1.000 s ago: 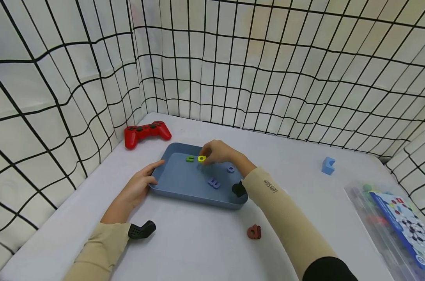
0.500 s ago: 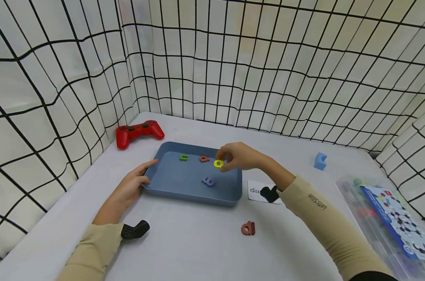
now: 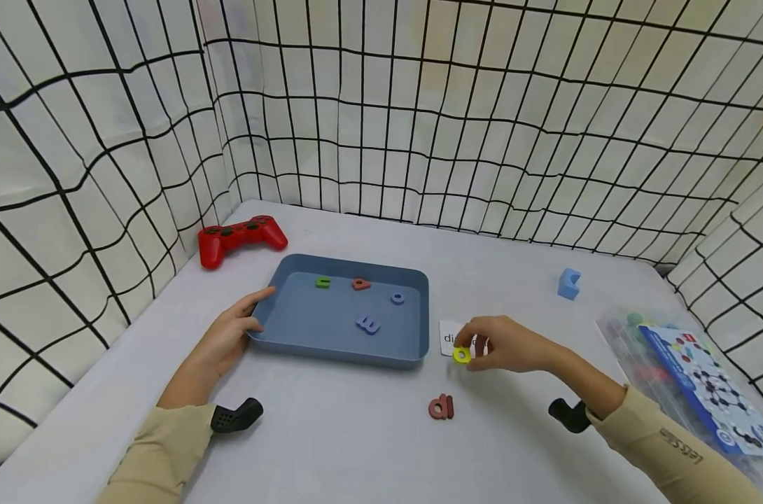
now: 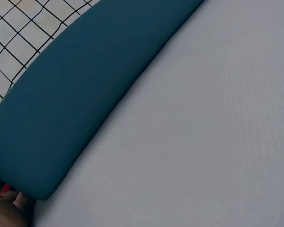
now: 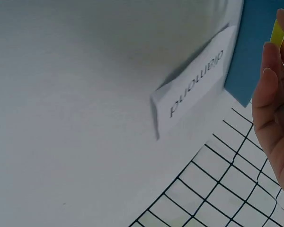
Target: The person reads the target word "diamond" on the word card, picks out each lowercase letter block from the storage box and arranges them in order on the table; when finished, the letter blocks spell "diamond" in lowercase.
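The yellow letter was pinched between the thumb and fingers of the right hand, by the "diamond" card and to the right of the tray. On the table, nearer the person, lay a reddish d. The left hand touched the tray's left side; whether it gripped could not be told. Four more letters lay inside the tray, with a red game controller beyond its far left corner.

Your right hand partly hides the card in head view. The left wrist picture crops your left hand.
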Demonstrator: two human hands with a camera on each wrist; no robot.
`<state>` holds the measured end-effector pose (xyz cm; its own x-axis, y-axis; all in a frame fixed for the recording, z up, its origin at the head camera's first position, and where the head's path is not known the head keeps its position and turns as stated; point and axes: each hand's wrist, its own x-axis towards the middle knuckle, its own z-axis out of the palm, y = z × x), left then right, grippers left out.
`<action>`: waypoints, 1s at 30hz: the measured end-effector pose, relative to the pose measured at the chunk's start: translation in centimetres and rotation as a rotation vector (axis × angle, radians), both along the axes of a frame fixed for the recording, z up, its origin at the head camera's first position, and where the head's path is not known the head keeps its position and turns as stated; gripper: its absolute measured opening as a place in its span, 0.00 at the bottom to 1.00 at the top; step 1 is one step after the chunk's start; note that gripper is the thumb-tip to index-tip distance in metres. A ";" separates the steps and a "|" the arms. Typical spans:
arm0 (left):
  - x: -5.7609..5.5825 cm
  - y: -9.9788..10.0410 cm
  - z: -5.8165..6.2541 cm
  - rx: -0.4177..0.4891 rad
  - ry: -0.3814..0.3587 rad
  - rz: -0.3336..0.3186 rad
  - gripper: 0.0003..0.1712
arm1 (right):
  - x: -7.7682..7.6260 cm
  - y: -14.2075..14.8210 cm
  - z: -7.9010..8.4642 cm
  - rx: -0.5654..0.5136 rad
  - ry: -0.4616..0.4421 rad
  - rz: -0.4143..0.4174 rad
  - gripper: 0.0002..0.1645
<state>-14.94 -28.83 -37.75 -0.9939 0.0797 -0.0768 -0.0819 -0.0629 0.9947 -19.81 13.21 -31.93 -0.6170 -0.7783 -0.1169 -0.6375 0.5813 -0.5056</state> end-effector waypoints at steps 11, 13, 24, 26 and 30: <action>-0.2 0.0 0.2 0.011 0.012 0.012 0.37 | 3.2 1.8 -1.9 0.010 -0.082 0.017 0.15; -0.2 0.1 0.2 0.010 0.014 0.010 0.36 | 3.6 1.6 -2.2 0.009 -0.090 0.012 0.15; -0.1 0.2 0.1 0.000 0.003 0.003 0.37 | 4.6 0.9 -3.2 -0.006 -0.117 -0.038 0.15; -0.1 0.2 0.1 -0.007 0.002 0.004 0.37 | 4.7 0.8 -3.3 -0.004 -0.123 -0.044 0.15; -0.1 0.2 0.1 -0.014 0.000 0.004 0.36 | 4.8 0.7 -3.2 0.001 -0.125 -0.045 0.15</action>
